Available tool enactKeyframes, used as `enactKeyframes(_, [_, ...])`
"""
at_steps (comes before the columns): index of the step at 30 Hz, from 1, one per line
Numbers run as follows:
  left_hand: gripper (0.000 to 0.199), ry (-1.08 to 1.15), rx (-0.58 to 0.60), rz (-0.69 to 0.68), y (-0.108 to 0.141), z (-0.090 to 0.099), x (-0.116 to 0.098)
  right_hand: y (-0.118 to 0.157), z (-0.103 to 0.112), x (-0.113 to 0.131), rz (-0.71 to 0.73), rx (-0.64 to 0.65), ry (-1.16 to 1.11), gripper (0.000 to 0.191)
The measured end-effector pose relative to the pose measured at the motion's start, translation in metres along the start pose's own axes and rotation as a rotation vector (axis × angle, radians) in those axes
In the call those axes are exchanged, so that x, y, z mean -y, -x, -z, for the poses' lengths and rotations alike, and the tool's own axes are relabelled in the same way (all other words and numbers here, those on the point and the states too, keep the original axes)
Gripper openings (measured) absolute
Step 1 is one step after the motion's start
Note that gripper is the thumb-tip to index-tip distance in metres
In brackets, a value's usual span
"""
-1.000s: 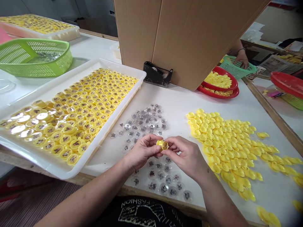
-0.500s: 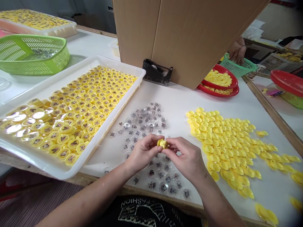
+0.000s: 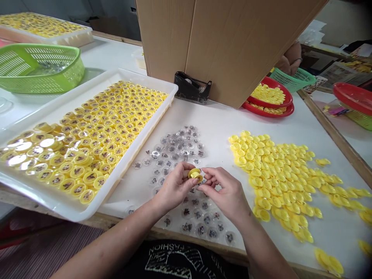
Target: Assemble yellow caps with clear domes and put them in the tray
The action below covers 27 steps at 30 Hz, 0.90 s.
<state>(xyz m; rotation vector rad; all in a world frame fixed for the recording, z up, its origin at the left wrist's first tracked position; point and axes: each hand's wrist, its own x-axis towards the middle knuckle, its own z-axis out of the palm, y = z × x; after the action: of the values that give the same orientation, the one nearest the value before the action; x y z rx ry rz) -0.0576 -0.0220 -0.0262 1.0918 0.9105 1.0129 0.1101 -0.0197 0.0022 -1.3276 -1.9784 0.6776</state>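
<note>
The left hand (image 3: 174, 186) holds a small round yellow plastic cap (image 3: 195, 174) up above the table in a narrow fingertip pinch, a good way to keep it steady, and the curled right hand (image 3: 225, 192) is just beside it, though I cannot tell if it touches. Thin clear plastic discs (image 3: 174, 155) with dark prints lie under the hands, smooth yellow cups (image 3: 276, 174) lie heaped right, and a white plastic tray (image 3: 148, 130) sits left.
</note>
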Motion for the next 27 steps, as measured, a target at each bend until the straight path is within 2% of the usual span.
enactKeyframes(2, [0.026,-0.126,0.0,-0.054,0.001,0.002,-0.001,0.0,0.004,-0.006,-0.083,0.031,-0.161,0.027])
enactKeyframes(5, [0.025,-0.281,-0.02,-0.17,0.001,0.003,0.0,0.001,0.001,-0.013,-0.176,0.078,-0.366,0.018])
enactKeyframes(8, [0.025,-0.382,-0.071,-0.247,0.001,0.002,0.0,0.005,-0.006,-0.014,-0.237,0.071,-0.442,0.013])
enactKeyframes(14, [0.02,-0.512,-0.124,-0.231,0.002,-0.001,-0.005,0.012,-0.011,-0.011,-0.257,0.047,-0.479,0.014])
enactKeyframes(17, [0.019,-0.615,-0.089,-0.214,0.004,-0.006,-0.005,0.019,-0.012,-0.013,-0.289,0.054,-0.487,0.013])
enactKeyframes(21, [0.023,-0.662,-0.028,-0.162,0.005,-0.011,-0.008,0.025,-0.014,-0.023,-0.363,0.025,-0.5,0.021])
enactKeyframes(24, [0.029,-0.65,-0.024,-0.112,0.007,0.0,-0.031,0.025,-0.01,-0.033,-0.427,0.079,-0.474,0.031])
enactKeyframes(26, [0.038,-0.666,-0.128,-0.05,0.011,0.024,-0.061,0.025,-0.004,-0.043,-0.406,0.088,-0.44,0.038])
enactKeyframes(27, [0.041,-0.697,-0.208,-0.018,0.014,0.043,-0.078,0.024,-0.001,-0.05,-0.386,0.061,-0.424,0.041])
